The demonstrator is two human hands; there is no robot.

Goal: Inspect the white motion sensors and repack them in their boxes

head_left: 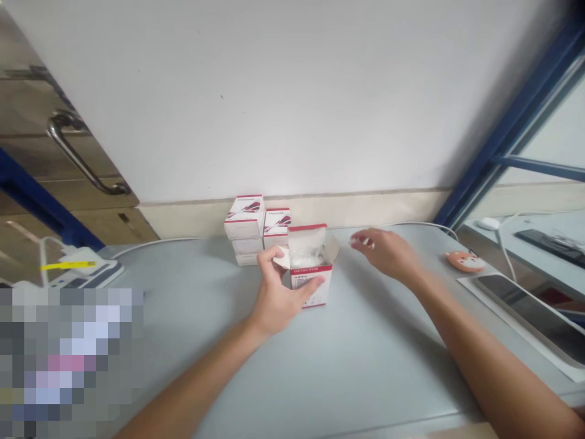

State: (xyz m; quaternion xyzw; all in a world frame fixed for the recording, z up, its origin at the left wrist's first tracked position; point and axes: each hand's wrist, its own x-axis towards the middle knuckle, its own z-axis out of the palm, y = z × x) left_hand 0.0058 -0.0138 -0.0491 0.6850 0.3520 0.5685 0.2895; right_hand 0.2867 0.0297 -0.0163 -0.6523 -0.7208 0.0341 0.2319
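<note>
An opened white and red cardboard box (322, 294), with "DETECTOR" on its front edge, stands on the table with its flaps raised. Something whitish and translucent, perhaps plastic wrapping (311, 255), shows inside it. My left hand (280, 294) grips the box from the left, thumb across the front and fingers by the left flap. To the right of the box, apart from it, my right hand (381, 249) hovers with its fingers pinched together. A small pale bit shows at those fingertips, too blurred to name.
Closed boxes of the same print (247, 228) are stacked behind, against the wall (292, 110). A power strip (86, 271) lies at the left, near a pixelated area. An orange mouse (465, 261) and a dark keyboard (530, 311) are at the right, beside a blue frame (512, 116).
</note>
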